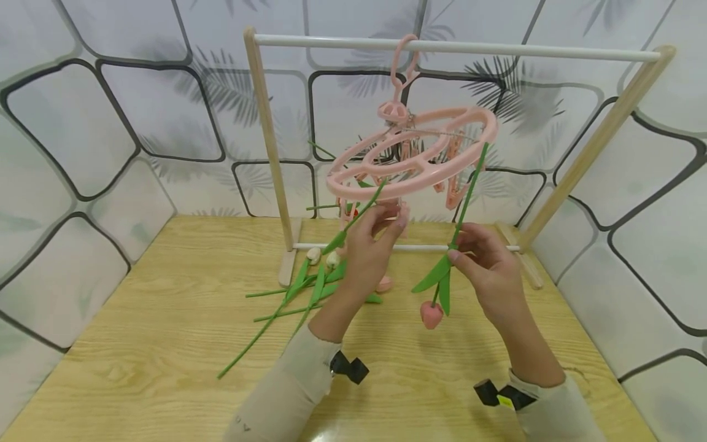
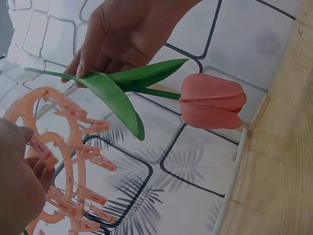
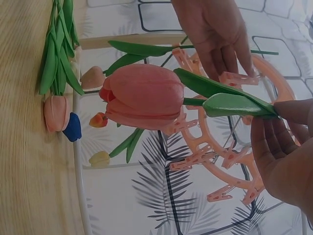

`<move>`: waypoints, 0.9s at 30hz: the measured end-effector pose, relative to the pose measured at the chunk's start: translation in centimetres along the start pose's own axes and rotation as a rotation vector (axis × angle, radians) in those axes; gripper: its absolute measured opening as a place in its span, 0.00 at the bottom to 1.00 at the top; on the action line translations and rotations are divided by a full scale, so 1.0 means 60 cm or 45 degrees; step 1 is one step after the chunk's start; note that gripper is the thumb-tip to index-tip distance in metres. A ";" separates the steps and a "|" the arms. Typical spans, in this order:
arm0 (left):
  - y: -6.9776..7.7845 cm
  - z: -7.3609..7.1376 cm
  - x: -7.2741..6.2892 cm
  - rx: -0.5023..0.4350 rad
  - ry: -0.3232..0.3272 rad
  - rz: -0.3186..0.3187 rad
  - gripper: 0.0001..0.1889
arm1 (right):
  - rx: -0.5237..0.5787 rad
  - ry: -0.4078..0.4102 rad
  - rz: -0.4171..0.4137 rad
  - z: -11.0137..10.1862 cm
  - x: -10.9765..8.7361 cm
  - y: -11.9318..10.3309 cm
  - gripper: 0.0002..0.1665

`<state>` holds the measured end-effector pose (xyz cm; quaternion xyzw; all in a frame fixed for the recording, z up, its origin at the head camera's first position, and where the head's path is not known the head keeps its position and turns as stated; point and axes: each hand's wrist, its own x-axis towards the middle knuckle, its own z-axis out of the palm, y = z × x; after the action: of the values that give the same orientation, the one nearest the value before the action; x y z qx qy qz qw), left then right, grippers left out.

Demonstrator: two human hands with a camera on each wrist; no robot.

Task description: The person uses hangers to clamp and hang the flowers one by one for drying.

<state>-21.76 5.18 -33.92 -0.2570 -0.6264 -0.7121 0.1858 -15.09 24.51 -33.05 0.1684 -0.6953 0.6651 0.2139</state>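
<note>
My right hand [image 1: 490,265] pinches the green stem of a pink artificial tulip [image 1: 431,314] just above its leaves. The bloom hangs down, and the stem's bare end slants up past the front right of the pink round clip hanger [image 1: 417,182]. Under the hanger's near rim, my left hand [image 1: 369,248] grips a pink clothespin [image 2: 43,152] between thumb and fingers. In the right wrist view, that tulip's bloom [image 3: 143,97] is large and points left, with the left hand [image 3: 212,36] beyond it. Other tulips hang from the hanger, among them one with a yellow bloom [image 3: 99,158].
The hanger hooks over a white rail [image 1: 508,51] between wooden posts [image 1: 269,144]. Several tulips lie on the wooden table [image 1: 143,344] left of centre, with white blooms [image 1: 313,256] and a blue one [image 3: 73,128]. A patterned wall stands close behind.
</note>
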 end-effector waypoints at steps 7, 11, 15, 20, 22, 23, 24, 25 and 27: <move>-0.002 0.005 0.001 -0.003 0.015 -0.016 0.13 | 0.009 -0.012 0.024 0.006 0.000 0.005 0.24; 0.002 0.002 0.002 -0.030 -0.016 -0.019 0.12 | -0.032 -0.031 0.041 0.014 0.003 0.007 0.24; 0.007 -0.001 0.003 -0.078 -0.066 -0.040 0.11 | -0.059 -0.036 0.036 0.024 0.011 0.006 0.23; 0.014 -0.004 0.001 -0.137 -0.128 -0.067 0.13 | -0.015 -0.036 0.006 0.038 0.024 0.003 0.23; 0.015 -0.004 0.001 -0.172 -0.154 -0.080 0.14 | 0.010 -0.039 -0.002 0.043 0.027 0.003 0.23; 0.015 -0.005 0.001 -0.194 -0.163 -0.082 0.13 | 0.025 -0.041 -0.005 0.044 0.028 0.004 0.23; 0.016 -0.005 0.001 -0.203 -0.168 -0.079 0.13 | 0.034 -0.040 -0.006 0.046 0.030 0.004 0.23; 0.016 -0.006 0.002 -0.210 -0.172 -0.073 0.13 | 0.043 -0.037 -0.005 0.047 0.030 0.004 0.23; 0.016 -0.008 0.002 -0.206 -0.166 -0.070 0.12 | 0.054 -0.031 -0.005 0.047 0.032 0.003 0.24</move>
<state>-21.33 4.58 -33.11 -0.2999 -0.5845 -0.7468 0.1037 -17.05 21.78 -32.27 0.1824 -0.6833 0.6772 0.2031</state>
